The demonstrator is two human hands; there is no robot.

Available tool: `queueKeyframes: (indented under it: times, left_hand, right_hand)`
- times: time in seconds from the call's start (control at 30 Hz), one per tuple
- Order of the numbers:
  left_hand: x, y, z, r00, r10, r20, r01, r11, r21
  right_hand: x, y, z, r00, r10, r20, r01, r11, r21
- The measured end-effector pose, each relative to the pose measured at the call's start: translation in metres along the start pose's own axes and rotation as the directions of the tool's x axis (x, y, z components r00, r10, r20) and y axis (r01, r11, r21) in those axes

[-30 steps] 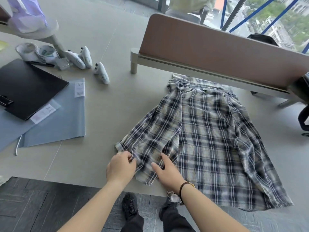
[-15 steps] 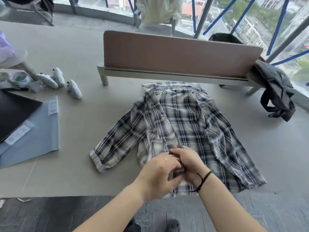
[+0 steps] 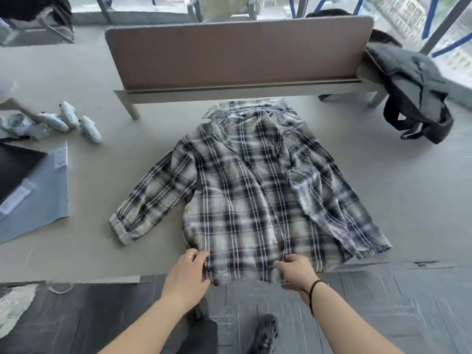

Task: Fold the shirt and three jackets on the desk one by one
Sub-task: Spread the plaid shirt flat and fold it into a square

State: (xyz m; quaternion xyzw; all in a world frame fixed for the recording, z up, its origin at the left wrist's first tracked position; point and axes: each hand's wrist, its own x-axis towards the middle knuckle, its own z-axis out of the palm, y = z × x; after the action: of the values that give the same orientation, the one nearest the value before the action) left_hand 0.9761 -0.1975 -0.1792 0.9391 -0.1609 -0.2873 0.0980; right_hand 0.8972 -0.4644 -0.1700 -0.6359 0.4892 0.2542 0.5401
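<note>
One wide grey surface (image 3: 76, 72) carries the work, with a brown padded divider panel (image 3: 237, 52) standing upright across its far side. A black-and-white plaid button-up shirt (image 3: 255, 190) lies spread front-up in the middle, collar toward the panel and hem at the near edge, where a little of it hangs over; laying it flat and square to the person looks meant to give clean fold lines. Its left-hand sleeve angles out over the surface, while the other sleeve lies along the body. A crumpled dark grey jacket (image 3: 413, 90) is draped over the panel's right end, seemingly parked there until its turn; the other jackets cannot be picked out with certainty.

Both hands work the hem. The left hand (image 3: 187, 274) holds the hem's left corner, fingers (image 3: 201, 258) curled onto the cloth. The right hand (image 3: 297, 273) grips the hem further right, fingers bent over the edge. Holding the hem at two spaced points probably draws the fabric taut and smooth before folding, so the task appears barely begun.
</note>
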Motion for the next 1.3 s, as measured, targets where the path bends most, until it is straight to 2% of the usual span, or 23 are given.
queueKeyframes:
  times: [0.1, 0.23, 0.4, 0.5, 0.67, 0.8, 0.97, 1.07, 1.13, 1.23, 1.3]
  left_hand:
    - [0.003, 0.007, 0.007, 0.994, -0.07, -0.087, 0.066, 0.997, -0.049]
    - [0.004, 0.007, 0.013, 0.969, -0.17, -0.179, 0.151, 0.982, -0.116]
    - [0.003, 0.003, 0.009, 0.958, -0.206, -0.2, 0.164, 0.965, -0.205]
    - [0.0, 0.0, 0.009, 0.964, -0.183, -0.194, 0.131, 0.959, -0.252]
    - [0.006, 0.004, 0.013, 0.984, -0.105, -0.141, 0.078, 0.979, -0.191]
    - [0.008, 0.011, 0.011, 0.955, -0.119, -0.272, 0.029, 0.949, -0.313]
    - [-0.017, 0.002, -0.011, 0.87, -0.182, -0.458, -0.059, 0.884, -0.463]
    - [-0.041, -0.009, -0.014, 0.882, -0.201, -0.425, -0.029, 0.879, -0.476]
    - [-0.054, -0.017, -0.009, 0.901, -0.196, -0.388, 0.011, 0.903, -0.43]
    - [-0.063, -0.031, 0.006, 0.944, -0.176, -0.28, 0.089, 0.951, -0.296]
    - [-0.065, -0.036, 0.014, 0.968, -0.178, -0.174, 0.142, 0.969, -0.204]
  right_hand:
    - [0.004, 0.006, 0.001, 1.0, -0.03, -0.003, 0.03, 0.999, 0.023]
    - [0.0, 0.012, -0.011, 0.999, -0.041, 0.034, 0.035, 0.983, 0.18]
    - [-0.007, 0.013, -0.032, 0.999, -0.032, 0.033, 0.023, 0.971, 0.236]
    - [-0.009, 0.014, -0.036, 0.999, -0.047, 0.005, 0.044, 0.965, 0.259]
    - [-0.015, 0.012, -0.035, 0.997, -0.068, 0.023, 0.058, 0.956, 0.286]
    - [-0.018, 0.005, -0.037, 0.994, -0.105, 0.039, 0.089, 0.952, 0.293]
    - [-0.036, 0.003, -0.049, 0.972, -0.228, 0.064, 0.197, 0.928, 0.317]
    - [-0.057, 0.019, -0.054, 0.94, -0.289, 0.182, 0.214, 0.913, 0.346]
    - [-0.066, 0.036, -0.048, 0.926, -0.279, 0.253, 0.203, 0.936, 0.289]
    - [-0.053, 0.062, -0.034, 0.967, -0.163, 0.198, 0.152, 0.986, 0.072]
    - [-0.037, 0.072, -0.026, 0.987, -0.076, 0.14, 0.076, 0.997, 0.006]
